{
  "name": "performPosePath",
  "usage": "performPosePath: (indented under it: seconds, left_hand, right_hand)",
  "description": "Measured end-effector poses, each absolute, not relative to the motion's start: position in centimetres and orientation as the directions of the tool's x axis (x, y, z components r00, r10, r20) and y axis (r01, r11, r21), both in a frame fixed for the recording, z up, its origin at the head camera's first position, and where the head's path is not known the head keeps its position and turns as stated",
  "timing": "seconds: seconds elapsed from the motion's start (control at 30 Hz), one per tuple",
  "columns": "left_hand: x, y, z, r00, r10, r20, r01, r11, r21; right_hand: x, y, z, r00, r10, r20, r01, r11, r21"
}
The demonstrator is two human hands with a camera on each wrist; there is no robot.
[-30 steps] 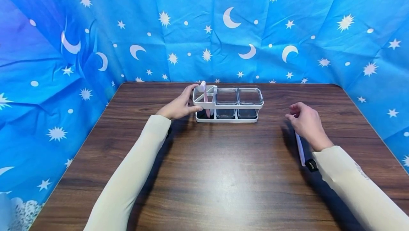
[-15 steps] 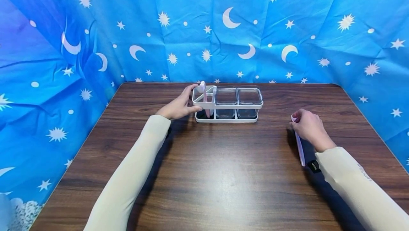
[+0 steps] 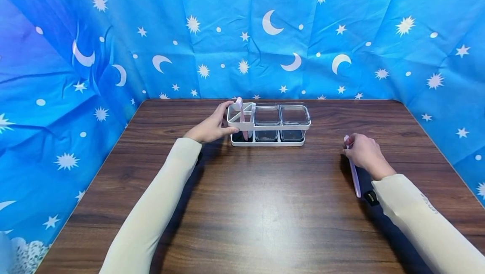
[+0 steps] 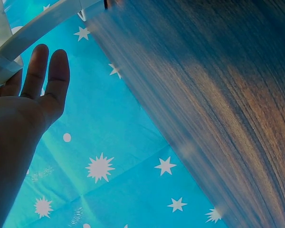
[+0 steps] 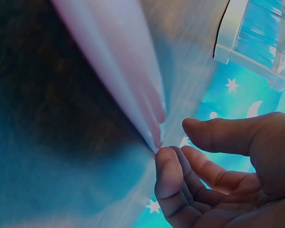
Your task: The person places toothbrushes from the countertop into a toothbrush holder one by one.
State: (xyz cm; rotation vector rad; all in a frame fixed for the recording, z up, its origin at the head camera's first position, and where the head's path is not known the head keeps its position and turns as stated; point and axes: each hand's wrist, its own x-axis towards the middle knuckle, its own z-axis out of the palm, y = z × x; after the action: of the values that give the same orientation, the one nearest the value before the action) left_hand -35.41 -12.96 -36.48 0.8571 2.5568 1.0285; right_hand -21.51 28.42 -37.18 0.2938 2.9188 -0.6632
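At the back of the table, my left hand (image 3: 211, 127) grips the left end of a white two-tier toothbrush holder (image 3: 270, 143), thumb in front and fingers behind. A pink toothbrush (image 3: 243, 116) stands in its divided left section. On the right, my right hand (image 3: 364, 151) has its fingers curled at the head end of a second pinkish-lilac toothbrush (image 3: 355, 179), whose handle points toward me along the table. In the right wrist view, the toothbrush (image 5: 121, 61) narrows right at the fingertips, with the thumb raised a little from them.
Two clear cups (image 3: 267, 116) sit in the holder's middle and right sections. The brown wood-grain table (image 3: 242, 206) ends at a blue curtain (image 3: 212, 34) with white stars and moons behind and at the sides.
My right hand has come down onto the toothbrush's head end, which now shows beyond the fingertips and sits slightly farther forward. My left hand keeps its place on the holder.
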Motion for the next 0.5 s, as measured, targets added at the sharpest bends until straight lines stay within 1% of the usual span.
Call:
performPosePath:
  seconds: [0.5]
  left_hand:
    - [-35.47,-12.91,-36.65,-0.799,0.601,-0.016,0.417,0.573,0.706]
  right_hand:
    - [-21.64,29.00,-37.59,-0.960,0.156,-0.231,0.240,0.885,-0.398]
